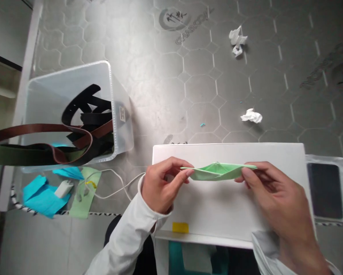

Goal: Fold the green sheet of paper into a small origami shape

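A folded sheet of pale green paper (217, 172) forms a narrow, boat-like shape with a small peak at its middle. My left hand (165, 184) pinches its left end between thumb and fingers. My right hand (274, 194) grips its right end the same way. Both hands hold the paper a little above a white board (274, 154), and its underside looks lifted off the surface.
A clear plastic bin (68, 80) holding black and brown belts (88, 118) stands to the left, with belts hanging over its edge. Blue paper (42, 194), green paper (85, 194), a white plug (64, 189) and its cable (116, 187) lie beside it. Crumpled tissues (251, 115) lie on the tiled floor (197, 89).
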Available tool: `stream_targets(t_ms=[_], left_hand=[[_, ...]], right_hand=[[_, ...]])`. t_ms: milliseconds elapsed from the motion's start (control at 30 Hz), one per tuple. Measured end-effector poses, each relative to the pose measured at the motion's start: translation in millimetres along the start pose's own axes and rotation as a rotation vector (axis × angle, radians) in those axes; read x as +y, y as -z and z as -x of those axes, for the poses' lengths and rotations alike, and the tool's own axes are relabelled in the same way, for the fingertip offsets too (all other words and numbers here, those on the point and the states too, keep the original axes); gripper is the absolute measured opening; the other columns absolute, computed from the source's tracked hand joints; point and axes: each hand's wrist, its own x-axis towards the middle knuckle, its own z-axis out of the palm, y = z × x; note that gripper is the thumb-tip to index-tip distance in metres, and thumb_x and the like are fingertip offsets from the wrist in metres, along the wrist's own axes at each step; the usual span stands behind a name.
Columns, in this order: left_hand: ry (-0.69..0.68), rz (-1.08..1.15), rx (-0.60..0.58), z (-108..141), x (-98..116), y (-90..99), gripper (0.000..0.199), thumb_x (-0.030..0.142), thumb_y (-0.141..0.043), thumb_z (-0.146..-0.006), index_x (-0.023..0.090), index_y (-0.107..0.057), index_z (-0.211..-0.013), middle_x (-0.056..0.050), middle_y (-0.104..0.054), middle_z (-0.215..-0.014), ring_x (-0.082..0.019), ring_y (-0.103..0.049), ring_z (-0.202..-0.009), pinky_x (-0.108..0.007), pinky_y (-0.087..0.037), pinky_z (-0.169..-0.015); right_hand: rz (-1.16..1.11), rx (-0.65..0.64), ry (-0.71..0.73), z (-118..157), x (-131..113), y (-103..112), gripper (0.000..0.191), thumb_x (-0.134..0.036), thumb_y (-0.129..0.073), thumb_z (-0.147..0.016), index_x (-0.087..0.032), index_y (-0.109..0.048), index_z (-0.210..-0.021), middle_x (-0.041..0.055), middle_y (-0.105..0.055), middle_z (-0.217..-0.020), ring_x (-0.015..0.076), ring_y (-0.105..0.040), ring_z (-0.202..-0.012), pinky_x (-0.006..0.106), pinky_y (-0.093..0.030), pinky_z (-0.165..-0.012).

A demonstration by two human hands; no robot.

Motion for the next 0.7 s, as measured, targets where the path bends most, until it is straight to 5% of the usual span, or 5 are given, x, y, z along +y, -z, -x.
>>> stream_targets(t_ms=[400,567,700], left_hand=[[-0.219,-0.151,0.053,4.5,-17.9,6.2,0.012,0.026,-0.065,-0.085,0.017,-0.071,-0.090,-0.004,-0.072,-0.076,-0.011,-0.067,-0.055,-0.018,-0.054,-0.050],[-0.312,-0.145,0.117,13.2,-21.0,2.4,0.016,0.030,-0.064,-0.085,0.015,-0.069,-0.085,-0.003,-0.071,-0.072,-0.010,-0.066,-0.052,-0.016,-0.051,-0.048],[-0.393,-0.232,0.147,48.6,-9.2,-6.0,0.019,0.034,-0.063,-0.085,0.016,-0.068,-0.082,-0.003,-0.072,-0.073,-0.010,-0.066,-0.049,-0.016,-0.048,-0.043]], right_hand=[[0.003,0.115,0.101,-1.5,4.3,-15.4,0.019,-0.045,-0.065,-0.083,-0.027,-0.066,-0.090,-0.0005,-0.069,-0.073,0.0175,-0.066,-0.066,0.026,-0.052,-0.064],[-0.131,-0.013,0.223,3.3,3.4,-11.5,0.025,-0.046,-0.056,-0.090,-0.023,-0.066,-0.090,0.0002,-0.068,-0.073,0.0156,-0.063,-0.068,0.025,-0.048,-0.066],[-0.165,-0.072,0.256,30.3,9.0,3.6,0.034,-0.049,-0.051,-0.091,-0.020,-0.066,-0.083,0.0036,-0.069,-0.072,0.0173,-0.062,-0.068,0.027,-0.048,-0.067]])
